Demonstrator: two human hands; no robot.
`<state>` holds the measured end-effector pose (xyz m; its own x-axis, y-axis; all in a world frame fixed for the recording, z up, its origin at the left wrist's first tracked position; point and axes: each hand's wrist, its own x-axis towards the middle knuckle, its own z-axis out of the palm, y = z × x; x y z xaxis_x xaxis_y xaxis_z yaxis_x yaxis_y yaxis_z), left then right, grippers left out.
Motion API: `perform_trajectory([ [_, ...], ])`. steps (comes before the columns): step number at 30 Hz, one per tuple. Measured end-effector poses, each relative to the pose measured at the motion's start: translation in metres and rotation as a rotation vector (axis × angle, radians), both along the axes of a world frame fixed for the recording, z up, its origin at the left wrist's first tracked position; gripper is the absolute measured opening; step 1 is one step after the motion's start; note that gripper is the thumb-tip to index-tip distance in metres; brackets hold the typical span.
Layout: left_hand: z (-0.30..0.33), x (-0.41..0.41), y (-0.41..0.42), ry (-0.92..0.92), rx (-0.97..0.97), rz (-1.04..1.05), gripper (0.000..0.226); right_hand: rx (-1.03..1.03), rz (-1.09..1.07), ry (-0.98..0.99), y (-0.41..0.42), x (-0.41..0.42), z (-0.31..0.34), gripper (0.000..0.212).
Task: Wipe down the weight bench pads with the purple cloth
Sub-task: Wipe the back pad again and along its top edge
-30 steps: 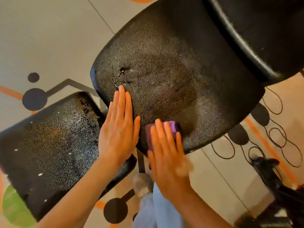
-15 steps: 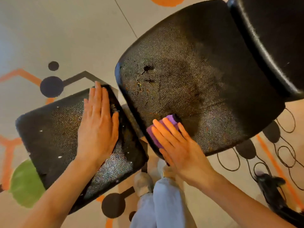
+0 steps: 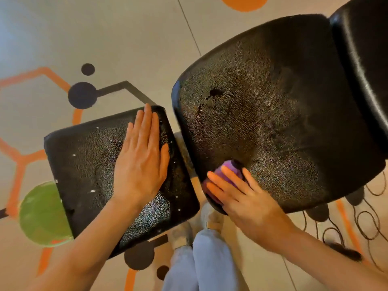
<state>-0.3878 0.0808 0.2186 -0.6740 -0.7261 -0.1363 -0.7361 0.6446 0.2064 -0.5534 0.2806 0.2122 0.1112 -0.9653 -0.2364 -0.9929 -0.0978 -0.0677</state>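
Note:
Two black textured bench pads fill the head view. The larger pad [image 3: 273, 114] lies at centre right and has small tears near its left edge. The smaller pad [image 3: 88, 164] lies at the left, speckled with white flecks. My right hand [image 3: 241, 196] presses the purple cloth [image 3: 227, 169] flat against the near corner of the larger pad, fingers straight; only the cloth's far edge shows past my fingertips. My left hand [image 3: 142, 160] rests flat, palm down, on the right side of the smaller pad.
A third glossy black pad [image 3: 365, 59] sits at the top right. The floor [image 3: 105, 38] is beige with orange lines, dark dots and a green circle [image 3: 42, 215]. My legs and shoes [image 3: 182, 234] stand between the pads. Thin cable loops [image 3: 367, 223] lie at the right.
My left hand left the larger pad and settled flat on the smaller one. My right hand kept the cloth at the larger pad's near corner, turning its fingers leftward. The view shifted left.

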Motion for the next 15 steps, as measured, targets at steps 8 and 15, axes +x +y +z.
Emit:
perform_trajectory([
  [8,-0.003,0.002,0.001,0.020,-0.007,0.002,0.062,-0.172,-0.255,-0.035,-0.164,-0.021,-0.007,0.054],
  [15,-0.002,0.002,0.000,0.038,-0.008,0.018,0.063,-0.055,0.015,-0.001,-0.044,0.005,-0.006,0.055],
])
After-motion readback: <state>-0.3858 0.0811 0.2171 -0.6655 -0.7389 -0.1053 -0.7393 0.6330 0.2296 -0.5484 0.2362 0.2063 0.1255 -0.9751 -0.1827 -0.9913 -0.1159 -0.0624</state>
